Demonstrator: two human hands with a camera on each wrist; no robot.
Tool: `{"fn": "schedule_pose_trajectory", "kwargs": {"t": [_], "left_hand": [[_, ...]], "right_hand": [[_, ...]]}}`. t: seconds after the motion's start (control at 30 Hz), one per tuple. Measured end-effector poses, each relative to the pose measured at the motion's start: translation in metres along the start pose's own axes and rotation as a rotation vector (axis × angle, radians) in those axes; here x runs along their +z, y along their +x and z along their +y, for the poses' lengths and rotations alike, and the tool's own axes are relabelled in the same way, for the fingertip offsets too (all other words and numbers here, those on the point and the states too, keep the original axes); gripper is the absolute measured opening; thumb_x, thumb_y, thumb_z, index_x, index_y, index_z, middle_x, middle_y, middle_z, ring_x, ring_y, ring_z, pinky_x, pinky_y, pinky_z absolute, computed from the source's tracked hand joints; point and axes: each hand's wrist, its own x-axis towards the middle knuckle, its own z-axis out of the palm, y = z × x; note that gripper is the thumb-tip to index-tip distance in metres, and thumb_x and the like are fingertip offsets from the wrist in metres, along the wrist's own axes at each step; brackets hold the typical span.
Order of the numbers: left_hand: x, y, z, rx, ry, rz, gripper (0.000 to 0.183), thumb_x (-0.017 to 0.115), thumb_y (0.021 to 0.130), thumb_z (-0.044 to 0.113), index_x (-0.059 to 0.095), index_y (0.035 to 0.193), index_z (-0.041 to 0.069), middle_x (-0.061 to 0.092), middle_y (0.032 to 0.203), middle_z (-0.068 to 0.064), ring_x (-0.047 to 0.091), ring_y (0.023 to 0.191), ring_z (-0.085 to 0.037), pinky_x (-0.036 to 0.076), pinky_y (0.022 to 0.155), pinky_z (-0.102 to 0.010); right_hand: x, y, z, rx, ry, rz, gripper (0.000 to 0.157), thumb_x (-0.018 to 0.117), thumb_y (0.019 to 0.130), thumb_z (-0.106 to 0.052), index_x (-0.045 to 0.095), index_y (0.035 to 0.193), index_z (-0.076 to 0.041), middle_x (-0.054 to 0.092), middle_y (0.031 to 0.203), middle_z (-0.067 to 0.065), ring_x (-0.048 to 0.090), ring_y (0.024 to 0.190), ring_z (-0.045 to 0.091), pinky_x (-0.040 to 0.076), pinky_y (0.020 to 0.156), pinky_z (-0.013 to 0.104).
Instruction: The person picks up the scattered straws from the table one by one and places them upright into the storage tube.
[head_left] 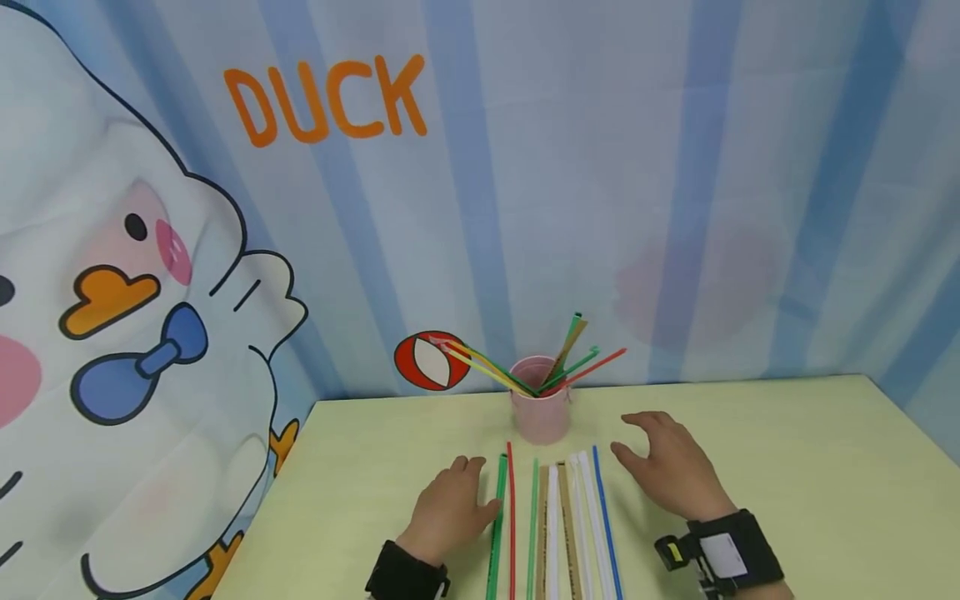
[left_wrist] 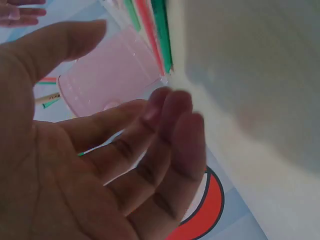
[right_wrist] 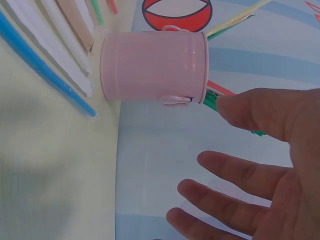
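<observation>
A row of straws lies side by side on the table, pointing away from me: a thick green straw (head_left: 497,525), a red straw (head_left: 512,517), a light green one, printed brown ones, white ones and a blue straw (head_left: 607,525). Behind the row stands a small pink bucket (head_left: 542,421), upright, with several straws (head_left: 573,337) leaning out over its rim. My left hand (head_left: 450,510) is over the left end of the row, thumb overlapping the thick green straw, holding nothing. To the right of the blue straw, my right hand (head_left: 672,467) hovers with fingers spread and bent, palm bare.
The pale yellow table (head_left: 825,467) ends at a blue striped backdrop (head_left: 570,167) close behind the bucket. A printed duck (head_left: 150,467) covers the backdrop's left side, and a red and white ball (head_left: 408,358) is printed beside the bucket. Black bands sit on both wrists.
</observation>
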Motion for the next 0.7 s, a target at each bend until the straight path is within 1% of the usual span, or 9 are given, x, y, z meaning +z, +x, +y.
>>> {"fn": "schedule_pose_trajectory", "kwargs": {"t": [0.13,0.23,0.37,0.43,0.53,0.63,0.7], "left_hand": [[0.013,0.0,0.002,-0.05,-0.026,-0.063,0.059,0.077,0.079,0.028,0.056,0.123,-0.005,0.062,0.104,-0.015,0.06,0.08,-0.027,0.055,0.073,-0.045],[0.018,0.0,0.003,-0.073,-0.041,-0.091,0.049,0.076,0.079,0.022,0.057,0.116,-0.005,0.062,0.092,-0.012,0.056,0.071,-0.022,0.053,0.068,-0.043],[0.017,-0.005,0.003,-0.072,-0.07,-0.093,0.031,0.07,0.081,0.01,0.058,0.106,-0.003,0.061,0.082,-0.01,0.053,0.065,-0.019,0.051,0.062,-0.04],[0.017,-0.007,0.002,-0.072,-0.079,-0.086,0.026,0.068,0.08,0.006,0.058,0.102,-0.003,0.061,0.08,-0.012,0.055,0.063,-0.021,0.051,0.059,-0.04],[0.016,-0.01,-0.001,-0.088,-0.101,-0.078,0.023,0.066,0.078,0.002,0.056,0.098,-0.003,0.061,0.078,-0.014,0.054,0.06,-0.022,0.05,0.057,-0.04],[0.014,-0.011,-0.005,-0.119,-0.119,-0.076,0.023,0.066,0.076,0.002,0.055,0.095,-0.004,0.058,0.073,-0.013,0.051,0.057,-0.022,0.048,0.054,-0.04],[0.011,-0.012,-0.007,-0.136,-0.132,-0.07,0.024,0.067,0.075,0.002,0.056,0.095,-0.005,0.057,0.07,-0.011,0.05,0.057,-0.022,0.046,0.052,-0.038]], "right_hand": [[-0.003,0.0,0.0,-0.002,0.014,0.005,0.046,0.062,0.094,-0.03,0.057,0.129,0.0,0.05,0.132,0.027,0.044,0.118,0.045,0.042,0.091,0.063],[-0.005,0.001,-0.001,0.005,0.027,0.0,0.047,0.062,0.094,-0.031,0.057,0.129,-0.001,0.049,0.133,0.027,0.044,0.119,0.045,0.042,0.091,0.063],[-0.006,0.001,-0.004,0.015,0.043,-0.023,0.047,0.061,0.094,-0.033,0.057,0.13,-0.002,0.048,0.134,0.026,0.044,0.12,0.043,0.042,0.092,0.062],[-0.006,0.001,-0.003,0.017,0.05,-0.031,0.047,0.061,0.095,-0.033,0.057,0.13,-0.002,0.048,0.134,0.026,0.044,0.12,0.043,0.042,0.092,0.062],[-0.006,0.001,-0.002,0.019,0.055,-0.034,0.047,0.06,0.095,-0.033,0.057,0.13,-0.002,0.048,0.135,0.026,0.044,0.12,0.043,0.042,0.092,0.062],[-0.007,0.001,0.0,0.023,0.056,-0.032,0.047,0.06,0.095,-0.034,0.057,0.13,-0.002,0.048,0.135,0.025,0.044,0.12,0.043,0.042,0.091,0.062],[-0.007,0.002,0.0,0.026,0.054,-0.032,0.048,0.06,0.095,-0.035,0.057,0.13,-0.002,0.048,0.135,0.025,0.044,0.12,0.042,0.042,0.091,0.062]]}}
